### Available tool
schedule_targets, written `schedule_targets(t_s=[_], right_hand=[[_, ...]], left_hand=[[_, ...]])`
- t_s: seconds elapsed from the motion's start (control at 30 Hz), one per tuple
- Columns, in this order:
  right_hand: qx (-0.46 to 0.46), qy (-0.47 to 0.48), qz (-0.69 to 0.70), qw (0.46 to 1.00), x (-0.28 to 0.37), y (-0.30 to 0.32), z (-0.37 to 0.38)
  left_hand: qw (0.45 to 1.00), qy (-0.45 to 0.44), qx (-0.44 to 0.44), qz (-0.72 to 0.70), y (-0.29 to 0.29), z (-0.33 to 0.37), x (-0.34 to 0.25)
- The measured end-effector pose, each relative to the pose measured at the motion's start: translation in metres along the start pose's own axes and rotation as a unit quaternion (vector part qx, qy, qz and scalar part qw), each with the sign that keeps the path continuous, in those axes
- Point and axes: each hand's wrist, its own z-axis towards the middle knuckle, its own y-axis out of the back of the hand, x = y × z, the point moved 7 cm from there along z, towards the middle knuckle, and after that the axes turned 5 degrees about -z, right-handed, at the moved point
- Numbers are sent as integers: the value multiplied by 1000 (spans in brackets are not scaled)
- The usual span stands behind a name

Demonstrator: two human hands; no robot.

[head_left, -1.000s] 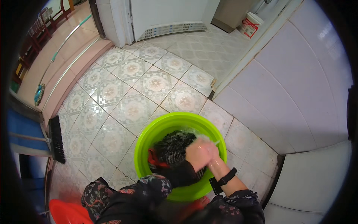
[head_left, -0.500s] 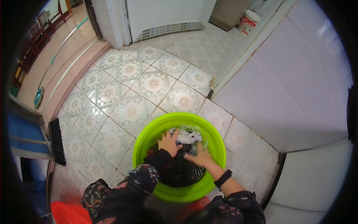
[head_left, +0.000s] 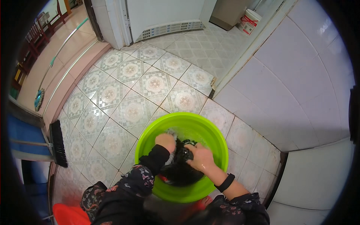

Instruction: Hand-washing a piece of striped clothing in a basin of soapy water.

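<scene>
A bright green round basin (head_left: pixel 210 129) stands on the patterned floor tiles, holding dark wet cloth (head_left: pixel 180 170) with a bit of light fabric at its far side. My left hand (head_left: pixel 165 141) is closed on the cloth at the basin's middle. My right hand (head_left: pixel 200 155), with a black band on its wrist, grips the dark cloth just beside it. Both forearms reach in from the lower edge, in dark flowered sleeves.
A white tiled wall (head_left: pixel 300 93) rises close on the right. A black broom head (head_left: pixel 58 144) leans at the left by a blue frame. A red plastic thing (head_left: pixel 69 215) sits at the lower left. A white bucket (head_left: pixel 249 20) stands far back.
Both hands have shifted toward the basin's middle and closed together on the dark cloth; a second ago they pressed at its right side.
</scene>
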Motion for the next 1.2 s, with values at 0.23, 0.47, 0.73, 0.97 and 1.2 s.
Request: schedule_targets(t_s=[0.23, 0.47, 0.73, 0.97, 1.2], right_hand=[[1, -169, 8, 986, -70, -69, 30], [-26, -34, 324, 945, -85, -58, 35], [125, -313, 698, 632, -62, -84, 1], [-23, -66, 790, 609, -126, -101, 33], [-83, -147, 793, 585, -79, -59, 3]], left_hand=[[995, -94, 36, 19, -20, -16, -34], [976, -1, 201, 79, -49, 15, 7], [946, -117, -24, -301, -54, 5, -63], [903, -138, -155, -377, 9, -83, -141], [915, -27, -258, -310, 17, -28, -73]])
